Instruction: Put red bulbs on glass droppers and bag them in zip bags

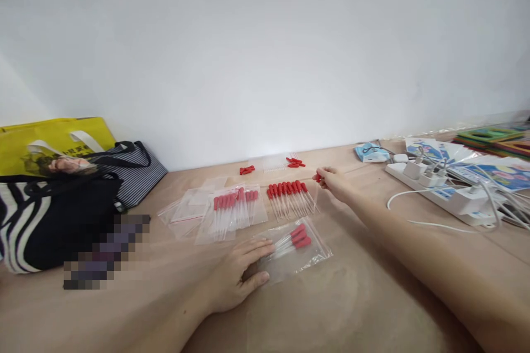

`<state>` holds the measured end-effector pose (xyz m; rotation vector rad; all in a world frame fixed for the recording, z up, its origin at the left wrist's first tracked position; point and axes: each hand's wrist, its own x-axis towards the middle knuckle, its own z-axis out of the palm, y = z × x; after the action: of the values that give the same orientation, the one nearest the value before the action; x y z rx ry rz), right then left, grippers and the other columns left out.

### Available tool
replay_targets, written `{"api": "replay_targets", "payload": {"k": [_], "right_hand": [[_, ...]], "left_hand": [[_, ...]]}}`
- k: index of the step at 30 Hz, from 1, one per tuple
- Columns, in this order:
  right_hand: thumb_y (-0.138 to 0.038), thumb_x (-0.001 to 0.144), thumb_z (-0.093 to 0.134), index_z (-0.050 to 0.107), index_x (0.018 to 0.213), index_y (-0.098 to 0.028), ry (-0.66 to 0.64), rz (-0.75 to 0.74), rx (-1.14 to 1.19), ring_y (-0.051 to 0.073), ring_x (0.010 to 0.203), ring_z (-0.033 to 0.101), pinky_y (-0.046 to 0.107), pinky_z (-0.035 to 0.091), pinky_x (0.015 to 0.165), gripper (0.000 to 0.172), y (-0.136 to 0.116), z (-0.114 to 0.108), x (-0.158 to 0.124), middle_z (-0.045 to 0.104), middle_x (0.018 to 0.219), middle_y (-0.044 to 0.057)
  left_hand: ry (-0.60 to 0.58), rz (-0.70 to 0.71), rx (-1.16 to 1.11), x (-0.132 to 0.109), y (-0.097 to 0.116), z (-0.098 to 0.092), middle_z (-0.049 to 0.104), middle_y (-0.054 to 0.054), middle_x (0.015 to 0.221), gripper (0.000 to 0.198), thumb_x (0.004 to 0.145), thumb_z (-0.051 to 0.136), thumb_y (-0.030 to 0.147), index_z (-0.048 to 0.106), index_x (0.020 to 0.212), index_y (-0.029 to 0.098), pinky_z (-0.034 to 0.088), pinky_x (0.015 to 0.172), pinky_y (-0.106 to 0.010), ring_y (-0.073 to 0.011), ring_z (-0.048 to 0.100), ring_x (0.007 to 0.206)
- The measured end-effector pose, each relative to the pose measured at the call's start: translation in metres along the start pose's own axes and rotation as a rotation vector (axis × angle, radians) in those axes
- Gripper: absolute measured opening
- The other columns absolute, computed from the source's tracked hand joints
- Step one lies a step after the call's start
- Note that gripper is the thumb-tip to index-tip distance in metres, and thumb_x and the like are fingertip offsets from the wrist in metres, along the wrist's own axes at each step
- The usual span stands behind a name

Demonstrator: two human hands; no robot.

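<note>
Front and centre lies a transparent zip bag (pixel 285 267) with several red-bulbed droppers (pixel 298 236) in it. My left hand (pixel 242 270) rests flat at its left edge, fingertips on the plastic and thumb spread apart. Farther back and right, my right hand (pixel 329 179) pinches a dropper by its red bulb (pixel 318 177); its tube is hard to make out. Just left of that hand, a row of loose droppers (pixel 287 190) lies side by side, bulbs toward the wall. Filled zip bags (pixel 229 209) overlap left of the row.
Flat zip bags (pixel 186 204) lie farther left. Small red bulbs (pixel 247 170) and more red pieces (pixel 295 162) lie near the wall. At right are a power strip (pixel 451 198) with cables, a blue mask (pixel 371 152) and printed cards (pixel 492 171). Bags, including a black one (pixel 62 226), stand at left.
</note>
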<state>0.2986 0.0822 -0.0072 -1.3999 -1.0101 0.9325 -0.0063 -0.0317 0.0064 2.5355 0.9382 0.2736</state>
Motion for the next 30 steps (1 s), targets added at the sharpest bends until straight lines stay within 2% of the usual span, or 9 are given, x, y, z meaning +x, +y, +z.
{"api": "replay_targets", "payload": {"k": [3, 6, 11, 15, 18, 20, 24, 27, 30], "right_hand": [[-0.029, 0.078, 0.043, 0.044, 0.070, -0.020, 0.011, -0.010, 0.091, 0.007, 0.046, 0.047, 0.018, 0.038, 0.044, 0.013, 0.003, -0.022, -0.031, 0.057, 0.061, -0.001], [-0.031, 0.077, 0.047, 0.045, 0.074, -0.020, 0.018, 0.022, 0.202, 0.008, 0.046, 0.048, 0.019, 0.039, 0.044, 0.012, 0.012, -0.032, -0.061, 0.056, 0.060, -0.001], [-0.036, 0.074, 0.054, 0.047, 0.074, -0.020, -0.015, 0.093, 0.348, 0.009, 0.046, 0.048, 0.021, 0.040, 0.044, 0.017, 0.025, -0.028, -0.090, 0.056, 0.061, 0.000], [-0.041, 0.070, 0.060, 0.049, 0.074, -0.019, -0.174, 0.100, 0.366, 0.010, 0.054, 0.054, 0.024, 0.044, 0.053, 0.025, 0.027, -0.023, -0.105, 0.059, 0.066, 0.002], [-0.040, 0.064, 0.066, 0.054, 0.076, -0.017, -0.363, 0.051, 0.263, 0.010, 0.059, 0.055, 0.024, 0.044, 0.060, 0.029, 0.025, -0.025, -0.114, 0.061, 0.068, 0.001], [-0.036, 0.061, 0.069, 0.059, 0.076, -0.016, -0.493, 0.005, 0.137, 0.009, 0.057, 0.054, 0.023, 0.043, 0.059, 0.028, 0.023, -0.028, -0.117, 0.061, 0.064, -0.001], [-0.034, 0.062, 0.067, 0.066, 0.076, -0.016, -0.682, -0.096, -0.021, 0.010, 0.062, 0.055, 0.024, 0.042, 0.061, 0.022, 0.021, -0.029, -0.116, 0.065, 0.070, 0.001], [-0.033, 0.062, 0.067, 0.067, 0.076, -0.016, -0.681, -0.104, -0.051, 0.011, 0.062, 0.055, 0.024, 0.043, 0.062, 0.023, 0.023, -0.024, -0.118, 0.066, 0.071, 0.001], [-0.031, 0.056, 0.071, 0.064, 0.069, -0.015, -0.590, -0.097, -0.092, 0.008, 0.051, 0.050, 0.020, 0.039, 0.051, 0.022, 0.027, -0.019, -0.119, 0.061, 0.059, -0.002]], "left_hand": [[0.010, 0.002, 0.002, 0.000, -0.001, 0.001, 0.044, -0.003, 0.130, 0.043, 0.083, 0.045, 0.036, 0.041, 0.125, 0.028, 0.030, 0.100, -0.042, -0.0224, 0.038, 0.119], [0.019, -0.003, 0.010, 0.001, -0.001, 0.001, 0.045, -0.003, 0.129, 0.044, 0.082, 0.046, 0.036, 0.041, 0.125, 0.027, 0.031, 0.099, -0.042, -0.0226, 0.039, 0.118], [0.040, -0.024, 0.007, 0.001, 0.000, 0.002, 0.045, -0.002, 0.129, 0.046, 0.082, 0.047, 0.037, 0.038, 0.126, 0.029, 0.034, 0.097, -0.042, -0.0230, 0.042, 0.116], [0.049, -0.021, 0.003, 0.001, -0.001, 0.003, 0.046, -0.002, 0.128, 0.046, 0.082, 0.047, 0.038, 0.038, 0.126, 0.030, 0.034, 0.096, -0.042, -0.0233, 0.042, 0.116], [0.058, -0.014, -0.002, 0.001, -0.003, 0.004, 0.046, -0.002, 0.128, 0.046, 0.081, 0.047, 0.039, 0.038, 0.126, 0.030, 0.034, 0.097, -0.042, -0.0236, 0.041, 0.116], [0.048, -0.027, 0.005, 0.001, -0.004, 0.004, 0.045, -0.002, 0.129, 0.048, 0.081, 0.048, 0.041, 0.037, 0.126, 0.029, 0.033, 0.097, -0.043, -0.0240, 0.040, 0.117], [0.036, -0.049, 0.015, 0.002, -0.003, 0.004, 0.044, -0.003, 0.129, 0.051, 0.079, 0.049, 0.045, 0.038, 0.126, 0.028, 0.033, 0.097, -0.044, -0.0249, 0.040, 0.117], [0.032, -0.040, 0.023, 0.003, -0.003, 0.004, 0.045, -0.004, 0.129, 0.051, 0.078, 0.050, 0.045, 0.039, 0.125, 0.027, 0.033, 0.096, -0.043, -0.0244, 0.040, 0.117], [0.040, -0.028, 0.031, 0.004, -0.004, 0.004, 0.045, -0.004, 0.129, 0.051, 0.079, 0.050, 0.044, 0.039, 0.125, 0.026, 0.033, 0.097, -0.043, -0.0242, 0.040, 0.117]]}}
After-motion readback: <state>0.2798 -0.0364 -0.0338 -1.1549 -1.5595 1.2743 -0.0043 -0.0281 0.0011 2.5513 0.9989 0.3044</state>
